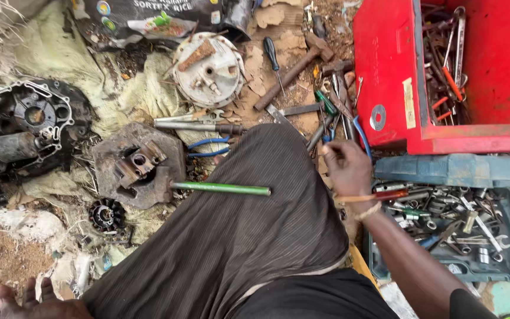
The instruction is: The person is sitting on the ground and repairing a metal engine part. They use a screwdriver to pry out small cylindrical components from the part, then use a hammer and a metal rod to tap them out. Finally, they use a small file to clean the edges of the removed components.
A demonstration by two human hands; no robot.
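Figure: red toolbox as landmark. Below it, blue socket tray. Left of it, right hand, fingers loosely curled and holding nothing, reaches loose hand tools; sharp tips could nick fingers. Far lower-left, left hand rests spread flat.

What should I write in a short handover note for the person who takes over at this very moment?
Right hand: open, fingers among the loose hand tools on the ground beside the red metal toolbox; nothing gripped.
Left hand: flat on the ground at lower left, empty.
Grey metal engine part lies ahead with a green rod sticking out of it.
The blue socket case is open.
No tool picked yet.
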